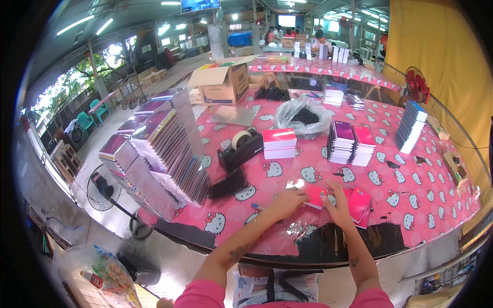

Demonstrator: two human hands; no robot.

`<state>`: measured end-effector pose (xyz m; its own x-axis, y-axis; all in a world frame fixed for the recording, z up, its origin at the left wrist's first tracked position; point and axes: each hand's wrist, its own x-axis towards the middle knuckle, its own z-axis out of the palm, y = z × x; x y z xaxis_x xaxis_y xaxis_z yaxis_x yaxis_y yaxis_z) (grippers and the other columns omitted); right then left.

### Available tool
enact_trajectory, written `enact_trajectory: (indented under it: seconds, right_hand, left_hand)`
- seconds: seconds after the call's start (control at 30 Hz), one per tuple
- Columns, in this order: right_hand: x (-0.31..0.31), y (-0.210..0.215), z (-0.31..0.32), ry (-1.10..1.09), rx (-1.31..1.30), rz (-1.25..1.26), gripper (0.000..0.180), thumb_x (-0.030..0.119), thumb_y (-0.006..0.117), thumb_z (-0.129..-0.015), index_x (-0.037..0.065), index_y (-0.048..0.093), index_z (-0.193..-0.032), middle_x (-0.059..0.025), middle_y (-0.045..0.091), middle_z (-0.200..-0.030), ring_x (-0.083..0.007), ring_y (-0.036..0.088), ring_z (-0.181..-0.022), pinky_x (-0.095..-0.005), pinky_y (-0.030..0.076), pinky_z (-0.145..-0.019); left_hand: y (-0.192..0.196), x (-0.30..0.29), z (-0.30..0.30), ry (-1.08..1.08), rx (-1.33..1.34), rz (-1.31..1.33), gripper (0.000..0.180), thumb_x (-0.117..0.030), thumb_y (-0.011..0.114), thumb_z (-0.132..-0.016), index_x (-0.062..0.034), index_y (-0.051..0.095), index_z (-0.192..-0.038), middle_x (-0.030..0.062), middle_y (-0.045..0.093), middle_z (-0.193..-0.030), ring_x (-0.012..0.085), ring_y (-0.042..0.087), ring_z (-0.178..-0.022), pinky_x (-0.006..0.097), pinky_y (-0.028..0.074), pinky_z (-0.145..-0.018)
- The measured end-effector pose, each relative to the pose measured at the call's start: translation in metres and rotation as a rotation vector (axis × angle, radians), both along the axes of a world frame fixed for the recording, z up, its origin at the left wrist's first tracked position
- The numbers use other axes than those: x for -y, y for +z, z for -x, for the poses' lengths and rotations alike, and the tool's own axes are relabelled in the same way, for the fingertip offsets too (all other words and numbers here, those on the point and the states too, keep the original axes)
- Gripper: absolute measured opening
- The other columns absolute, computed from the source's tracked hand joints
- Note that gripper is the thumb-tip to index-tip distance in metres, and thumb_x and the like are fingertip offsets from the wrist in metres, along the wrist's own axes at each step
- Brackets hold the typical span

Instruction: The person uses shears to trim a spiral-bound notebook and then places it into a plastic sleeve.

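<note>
A small notebook with a pinkish-red cover (314,197) lies at the near edge of the table between my hands. My left hand (290,201) grips its left side, fingers curled over a shiny, clear-looking patch. At the notebook's right edge, my right hand (336,205) holds on with thumb and fingers; the far fingertips are partly hidden. Just right of that hand rests a loose pile of similar red notebooks (359,204). Clear plastic (299,229) glints on the table below my left hand. A blue-tipped pen (257,206) lies by my left wrist.
Tall stacks of spiral notebooks (164,149) stand at the left. Beyond my hands are a tape dispenser (241,149), black binding combs (228,186), more notebook stacks (341,141) and a plastic bag of black pieces (304,118). An open carton (222,82) stands farther back.
</note>
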<state>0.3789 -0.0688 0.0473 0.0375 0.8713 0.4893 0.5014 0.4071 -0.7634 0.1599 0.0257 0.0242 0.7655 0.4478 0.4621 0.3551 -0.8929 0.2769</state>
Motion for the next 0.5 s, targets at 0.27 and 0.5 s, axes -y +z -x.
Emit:
enact_trajectory:
  seconds: [0.27, 0.5]
  right_hand:
    - [0.051, 0.021, 0.008, 0.046, -0.134, -0.198, 0.071, 0.021, 0.078, -0.086, 0.004, 0.043, -0.146, -0.0185, 0.05, -0.137, -0.03, 0.046, -0.132, -0.0417, 0.039, -0.11]
    - [0.096, -0.046, 0.023, 0.177, -0.506, 0.269, 0.065, 0.0, 0.074, -0.087, 0.004, 0.042, -0.144, -0.0111, 0.058, -0.131, -0.0222, 0.057, -0.12, -0.0369, 0.046, -0.104]
  left_hand:
    - [0.047, 0.023, 0.002, -0.106, 0.031, -0.052, 0.026, -0.013, 0.07, -0.084, -0.0102, 0.071, -0.111, 0.0098, 0.068, -0.102, 0.0324, 0.064, -0.096, 0.043, 0.051, -0.085]
    - [0.007, 0.107, 0.005, -0.025, 0.202, -0.043, 0.036, -0.014, 0.072, -0.087, -0.0101, 0.064, -0.121, 0.014, 0.061, -0.114, 0.0325, 0.058, -0.111, 0.045, 0.047, -0.093]
